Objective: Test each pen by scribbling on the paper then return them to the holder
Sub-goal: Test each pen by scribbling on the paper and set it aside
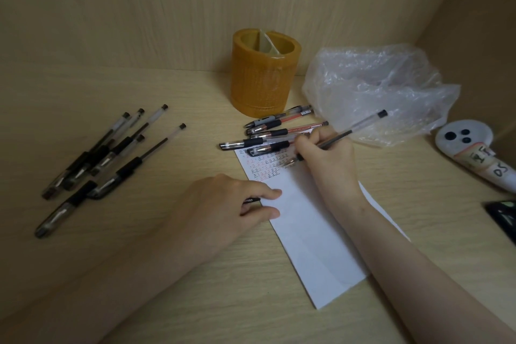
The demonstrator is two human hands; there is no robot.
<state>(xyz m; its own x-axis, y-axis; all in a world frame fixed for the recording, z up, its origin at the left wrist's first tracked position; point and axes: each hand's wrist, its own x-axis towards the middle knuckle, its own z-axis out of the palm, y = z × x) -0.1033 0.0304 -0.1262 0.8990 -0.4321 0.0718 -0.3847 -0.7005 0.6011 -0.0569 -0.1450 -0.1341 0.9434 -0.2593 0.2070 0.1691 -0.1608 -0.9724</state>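
- Right hand (328, 160): fingers curled round a pen (360, 124), gripping it low on the barrel in a writing hold; the tip meets the paper and the capless upper end slants away to the right.
- Left hand (223, 204): palm down, just left of the right hand, forefinger and thumb lying on the left edge of the sheet and pinching a small black cap (251, 200) (white lettering on it, too small to read).
- Paper (310, 232): white sheet lying under both hands and running back toward the person; rows of small black and red marks at its far end, beside the right fingertips.
- Capped pens (268, 134): several, some with red ink, lying side by side just beyond the right hand's fingers, the nearest overlapping the top of the sheet.
- Black pens (97, 159): a loose heap, well to the left of the left hand.
- Holder (262, 72): amber cylinder with an inner divider, upright, beyond both hands and behind the capped pens.
- Plastic bag (371, 86): clear, crumpled, beyond the right hand and right of the holder.
- White object (463, 137): three black dots and a hand-lettered label, far right of the right hand.
- Dark item (502, 216): cut off by the right edge; kind cannot be told.
- Desk (167, 274): pale wood grain, bearing everything listed.
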